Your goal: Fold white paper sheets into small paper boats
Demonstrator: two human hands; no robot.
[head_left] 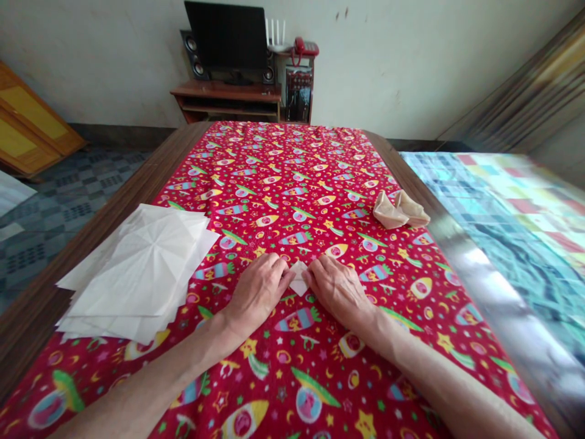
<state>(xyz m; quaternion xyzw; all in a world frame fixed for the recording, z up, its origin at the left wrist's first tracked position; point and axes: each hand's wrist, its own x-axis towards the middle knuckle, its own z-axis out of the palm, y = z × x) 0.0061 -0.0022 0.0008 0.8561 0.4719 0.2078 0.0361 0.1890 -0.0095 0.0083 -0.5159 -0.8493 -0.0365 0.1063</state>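
My left hand and my right hand rest side by side on a red cloth printed with rockets. Between them lies a small folded piece of white paper. Both hands have curled fingers pinching its edges, the left from the left side, the right from the right. Most of the paper is covered by my fingertips.
A stack of creased white paper sheets lies to the left of my hands. A crumpled beige folded piece sits at the right of the cloth. The wooden table edge shows on the left. A desk with a monitor stands against the far wall.
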